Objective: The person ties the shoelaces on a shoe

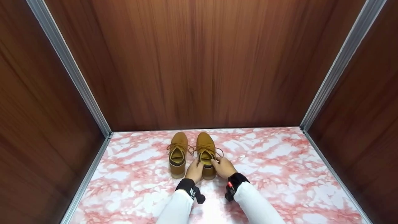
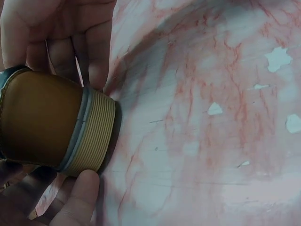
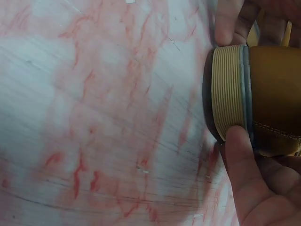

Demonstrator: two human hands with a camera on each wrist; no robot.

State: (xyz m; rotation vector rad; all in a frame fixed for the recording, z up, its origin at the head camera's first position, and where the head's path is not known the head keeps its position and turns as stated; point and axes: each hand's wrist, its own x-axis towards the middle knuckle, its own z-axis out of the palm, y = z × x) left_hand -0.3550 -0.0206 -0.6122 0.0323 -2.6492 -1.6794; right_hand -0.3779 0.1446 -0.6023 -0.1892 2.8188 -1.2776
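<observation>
Two tan lace-up shoes stand side by side on the floor, toes toward the back wall. Both of my hands are on the right-hand shoe (image 1: 205,141). My left hand (image 1: 194,171) grips its heel end from the left, while my right hand (image 1: 225,168) holds the opposite side, thumb at the collar. In the left wrist view the ribbed pale sole edge (image 2: 96,132) shows close over the floor, with fingers on both sides of the heel. The left-hand shoe (image 1: 178,169) stands untouched beside my left hand, its laces loose.
The floor (image 1: 140,193) has a red and white marbled surface. Brown wood-grain panels enclose it: a back wall (image 1: 199,68), a left wall (image 1: 37,124) and a right wall (image 1: 360,130), joined by grey metal corner posts (image 1: 71,68).
</observation>
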